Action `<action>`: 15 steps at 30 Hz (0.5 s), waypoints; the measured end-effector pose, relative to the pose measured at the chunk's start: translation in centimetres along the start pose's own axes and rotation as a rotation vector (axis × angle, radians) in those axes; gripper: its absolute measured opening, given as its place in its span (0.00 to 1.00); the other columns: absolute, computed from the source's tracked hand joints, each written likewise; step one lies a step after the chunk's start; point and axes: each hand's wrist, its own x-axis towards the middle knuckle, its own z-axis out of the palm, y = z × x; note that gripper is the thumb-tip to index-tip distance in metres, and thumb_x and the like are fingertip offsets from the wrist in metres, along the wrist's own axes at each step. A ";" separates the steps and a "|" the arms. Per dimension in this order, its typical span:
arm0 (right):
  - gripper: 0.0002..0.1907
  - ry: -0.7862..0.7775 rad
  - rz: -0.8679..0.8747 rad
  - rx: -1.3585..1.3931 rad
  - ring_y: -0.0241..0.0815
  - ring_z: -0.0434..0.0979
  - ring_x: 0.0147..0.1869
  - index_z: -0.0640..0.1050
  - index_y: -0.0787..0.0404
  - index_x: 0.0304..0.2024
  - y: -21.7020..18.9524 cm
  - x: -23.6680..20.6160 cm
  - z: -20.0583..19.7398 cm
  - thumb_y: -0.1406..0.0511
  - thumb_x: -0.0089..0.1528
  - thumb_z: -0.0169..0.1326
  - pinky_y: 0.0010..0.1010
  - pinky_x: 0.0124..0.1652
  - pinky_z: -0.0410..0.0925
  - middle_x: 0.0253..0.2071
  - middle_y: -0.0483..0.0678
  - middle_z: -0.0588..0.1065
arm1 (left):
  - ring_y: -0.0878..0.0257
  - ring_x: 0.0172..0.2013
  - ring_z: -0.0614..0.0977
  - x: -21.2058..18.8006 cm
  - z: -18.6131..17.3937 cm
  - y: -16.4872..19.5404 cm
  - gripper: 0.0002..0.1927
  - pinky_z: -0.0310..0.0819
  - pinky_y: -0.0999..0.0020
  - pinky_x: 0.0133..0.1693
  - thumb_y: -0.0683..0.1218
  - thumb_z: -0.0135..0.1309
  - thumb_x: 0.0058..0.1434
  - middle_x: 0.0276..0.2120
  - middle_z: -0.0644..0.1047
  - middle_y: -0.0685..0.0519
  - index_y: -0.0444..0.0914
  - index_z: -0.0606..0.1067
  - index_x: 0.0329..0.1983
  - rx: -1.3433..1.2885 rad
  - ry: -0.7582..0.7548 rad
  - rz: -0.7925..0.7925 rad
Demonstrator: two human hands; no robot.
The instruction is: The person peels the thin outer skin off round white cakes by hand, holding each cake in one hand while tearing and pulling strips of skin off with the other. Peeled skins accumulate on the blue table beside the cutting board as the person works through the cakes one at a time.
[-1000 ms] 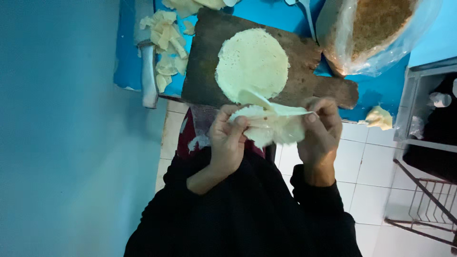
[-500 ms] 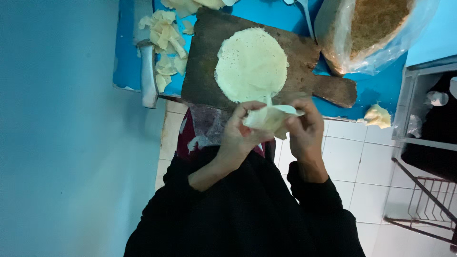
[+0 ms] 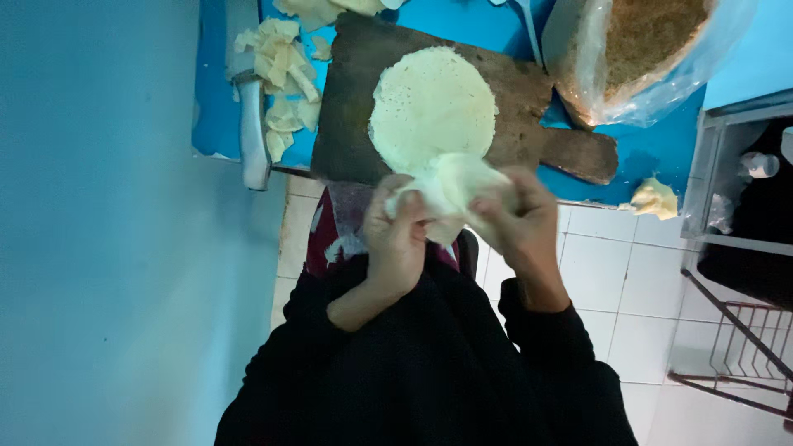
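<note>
Below the dark wooden paddle board (image 3: 355,124) edge: left hand (image 3: 398,239) and right hand (image 3: 516,219), close together, both pinching a folded pale dough wrapper (image 3: 450,190). Step judged: folding and sealing; the next move calls for firm, even pressure along the wrapper's open edge. One round pale dough sheet (image 3: 431,103) lies flat on the board.

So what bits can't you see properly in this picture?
Head view only:
- The pale wrapper in the left hand and right hand: motion blur and fingers hide whether anything is inside.
- The bag of brown crumbs: its top is cut off by the picture edge.
- The knife: its blade lies partly under pale scraps.
- The small yellowish lump: too small to identify.
</note>
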 end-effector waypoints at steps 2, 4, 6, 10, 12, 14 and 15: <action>0.09 0.097 -0.011 0.139 0.32 0.74 0.39 0.74 0.63 0.46 0.3 0.3 -0.6 0.72 0.65 0.58 0.25 0.42 0.67 0.39 0.48 0.77 | 0.60 0.48 0.84 0.1 -0.3 1.0 0.12 0.83 0.59 0.49 0.46 0.51 0.71 0.47 0.79 0.47 0.35 0.69 0.53 -0.032 0.018 0.020; 0.08 0.175 -0.094 0.307 0.33 0.75 0.42 0.73 0.61 0.46 0.7 0.5 -1.3 0.72 0.67 0.59 0.27 0.45 0.71 0.40 0.46 0.77 | 0.59 0.50 0.83 0.0 -0.7 1.8 0.11 0.81 0.59 0.52 0.46 0.49 0.74 0.48 0.78 0.46 0.35 0.69 0.54 -0.093 0.013 0.055; 0.08 0.220 -0.155 0.331 0.33 0.75 0.43 0.73 0.60 0.47 0.9 0.7 -1.8 0.73 0.69 0.59 0.27 0.47 0.72 0.41 0.45 0.76 | 0.60 0.50 0.81 -0.3 -1.1 2.3 0.10 0.78 0.62 0.53 0.46 0.48 0.79 0.49 0.77 0.48 0.37 0.68 0.58 -0.184 -0.022 0.110; 0.06 0.242 -0.288 0.343 0.32 0.72 0.42 0.73 0.62 0.46 -0.5 1.0 -2.8 0.73 0.73 0.59 0.23 0.46 0.68 0.40 0.45 0.74 | 0.62 0.49 0.80 0.0 -1.9 4.0 0.11 0.78 0.62 0.53 0.45 0.46 0.75 0.47 0.76 0.51 0.38 0.69 0.57 -0.317 -0.014 0.197; 0.07 0.201 -0.287 0.391 0.36 0.75 0.43 0.73 0.60 0.46 -2.1 1.2 -3.2 0.70 0.70 0.60 0.26 0.46 0.70 0.45 0.48 0.76 | 0.61 0.48 0.79 0.6 -2.4 5.1 0.09 0.78 0.60 0.52 0.47 0.47 0.78 0.45 0.75 0.52 0.39 0.68 0.57 -0.232 -0.139 0.296; 0.10 0.153 -0.272 0.280 0.37 0.76 0.45 0.73 0.59 0.49 -3.7 1.7 -3.0 0.67 0.67 0.60 0.27 0.47 0.71 0.47 0.47 0.77 | 0.62 0.45 0.78 1.1 -2.9 6.1 0.16 0.76 0.65 0.48 0.53 0.48 0.79 0.43 0.75 0.51 0.36 0.70 0.59 0.094 -0.163 0.204; 0.13 0.127 -0.253 0.145 0.36 0.76 0.47 0.74 0.58 0.51 -4.4 1.9 -2.9 0.65 0.65 0.59 0.26 0.48 0.70 0.47 0.45 0.77 | 0.62 0.44 0.78 1.3 -3.1 6.2 0.20 0.75 0.67 0.46 0.56 0.48 0.80 0.42 0.75 0.50 0.35 0.71 0.61 0.257 -0.172 0.155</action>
